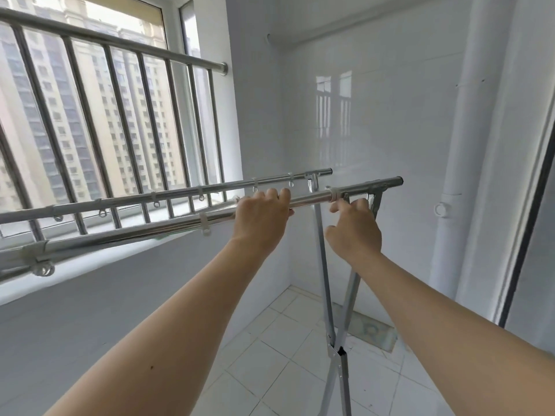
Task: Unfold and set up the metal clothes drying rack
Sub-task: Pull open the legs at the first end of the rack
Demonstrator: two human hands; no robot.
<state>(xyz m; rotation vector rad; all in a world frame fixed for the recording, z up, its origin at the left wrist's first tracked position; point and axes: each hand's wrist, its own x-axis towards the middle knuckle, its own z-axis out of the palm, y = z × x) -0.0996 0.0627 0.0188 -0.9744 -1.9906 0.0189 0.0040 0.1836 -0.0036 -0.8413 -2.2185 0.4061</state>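
The metal drying rack point(336, 310) stands on crossed X-shaped legs, with two shiny top rails running from the left edge toward the right wall. The far rail point(168, 197) carries several small plastic hook rings. My left hand point(262, 217) is wrapped over the near rail point(135, 235), gripping it. Just to its right, my right hand point(354, 232) pinches the white plastic collar point(334, 195) on the same rail, index finger and thumb at the joint. Beyond the collar the rail's thinner end section point(375, 184) sticks out to a black cap.
A barred window railing point(114, 121) fills the left side above a grey sill. White tiled walls close the corner ahead. A vertical white pipe point(462, 163) runs down the right wall. A floor drain cover point(372, 330) lies on the tiled floor behind the legs.
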